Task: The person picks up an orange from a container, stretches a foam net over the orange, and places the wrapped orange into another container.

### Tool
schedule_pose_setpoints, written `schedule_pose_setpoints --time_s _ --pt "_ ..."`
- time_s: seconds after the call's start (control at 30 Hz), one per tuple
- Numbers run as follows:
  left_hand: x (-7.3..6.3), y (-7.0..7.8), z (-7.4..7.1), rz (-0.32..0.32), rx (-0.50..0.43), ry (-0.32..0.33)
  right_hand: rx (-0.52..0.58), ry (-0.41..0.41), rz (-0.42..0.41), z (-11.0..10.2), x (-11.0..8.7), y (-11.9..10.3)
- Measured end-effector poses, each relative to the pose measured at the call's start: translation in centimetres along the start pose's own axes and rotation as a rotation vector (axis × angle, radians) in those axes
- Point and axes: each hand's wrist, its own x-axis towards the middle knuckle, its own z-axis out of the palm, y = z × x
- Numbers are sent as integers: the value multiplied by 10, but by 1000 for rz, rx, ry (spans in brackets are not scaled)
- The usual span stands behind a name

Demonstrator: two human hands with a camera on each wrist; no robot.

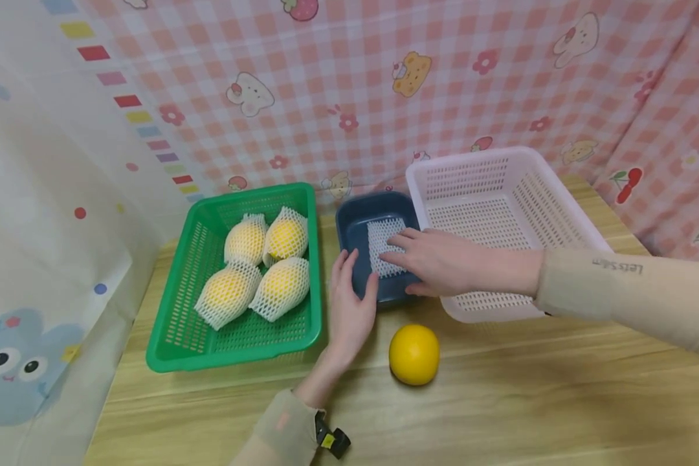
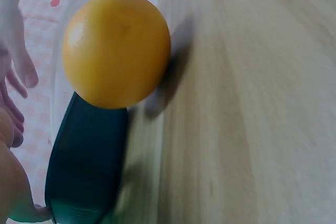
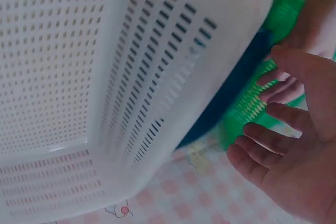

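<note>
A dark blue tray (image 1: pixel 352 223) stands between two baskets, with a flattened white foam net (image 1: pixel 378 249) lying in it. Over the tray, my right hand (image 1: pixel 448 262) reaches in from the right with loosely bent fingers overlapping the net; whether they touch it I cannot tell. In the right wrist view this hand (image 3: pixel 294 156) holds nothing. My left hand (image 1: pixel 352 317) is at the tray's near left side, fingers extended along the rim, holding nothing. A bare yellow-orange round fruit, like an orange (image 1: pixel 415 355), sits on the table in front of the tray; it looms large in the left wrist view.
At the left, a green basket (image 1: pixel 175 353) holds several yellow fruits in white foam nets (image 1: pixel 227 291). A pale pink-white basket (image 1: pixel 472 314) with slotted walls stands at the right, beside the tray. Behind the wooden table (image 1: pixel 501 414) hangs a pink checked cloth (image 1: pixel 373 84).
</note>
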Motion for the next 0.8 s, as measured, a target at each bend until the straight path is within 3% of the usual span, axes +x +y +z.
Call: schedule_pose_setpoints --time_s 0.37,0.53,0.7,0.8 --pt "4 -16 0 -112 -80 6 -84 -303 -60 14 64 12" --pt "11 -24 1 -184 -199 3 -159 -380 -80 13 87 9" --pt "16 -30 2 -205 -325 -12 -220 -419 -80 17 103 5" --pt "18 -30 2 -207 -335 -28 -286 -460 -78 23 107 3"
